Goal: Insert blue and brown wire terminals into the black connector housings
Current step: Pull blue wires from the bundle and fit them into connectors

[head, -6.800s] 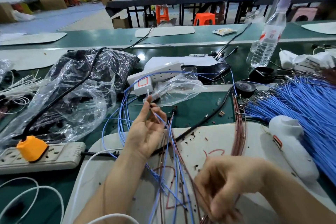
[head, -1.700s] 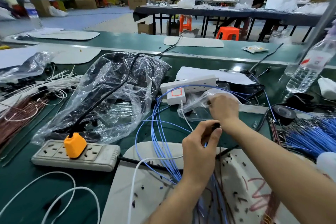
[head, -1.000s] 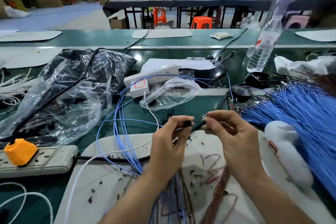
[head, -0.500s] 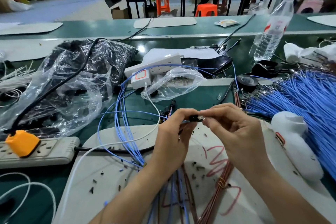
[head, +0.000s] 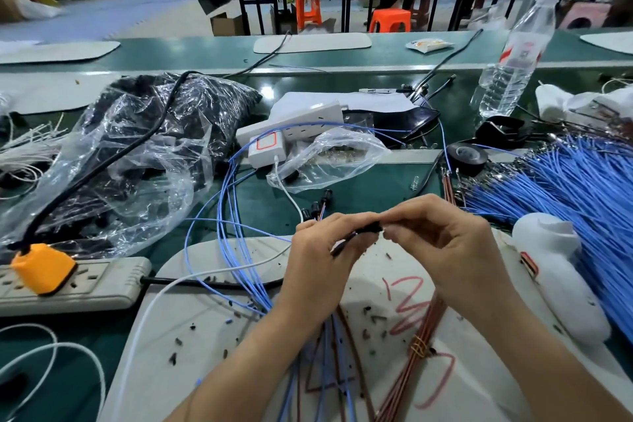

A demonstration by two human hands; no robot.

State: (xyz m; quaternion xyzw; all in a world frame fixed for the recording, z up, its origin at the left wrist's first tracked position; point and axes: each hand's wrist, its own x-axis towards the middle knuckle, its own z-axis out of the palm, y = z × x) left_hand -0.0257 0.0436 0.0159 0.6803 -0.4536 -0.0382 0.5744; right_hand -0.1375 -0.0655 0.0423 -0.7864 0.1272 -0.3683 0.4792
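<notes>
**Housing pinched between both hands, terminal out of sight**

Much of what matters is covered by your own fingers. The open end of the black connector housing (head: 370, 227) is buried under your right fingertips (head: 399, 233), so you cannot tell whether a terminal is seated in it, or which colour of wire meets it there. A thin dark lead leaves the housing's left end and slants down across your left palm; its colour is hard to make out in the shadow. The blue wires (head: 236, 250) and brown wires (head: 416, 336) both pass beneath your wrists and are cut off at the bottom edge. The contents of the small clear bag (head: 329, 161) beyond your hands are blurred.

Your left hand (head: 318, 264) is curled, thumb and forefinger pinching the housing's left end. Your right hand (head: 448, 250) is curled too, thumb and forefinger closed on the right end, the other fingers folded under. The housing lies roughly level between the two sets of fingertips, held above the white mat (head: 212, 336) and touching nothing else.

Just beyond your left knuckles lie a few finished connectors (head: 317, 207). Well to the right of your right hand spreads the large pile of blue leads (head: 565, 188).
</notes>
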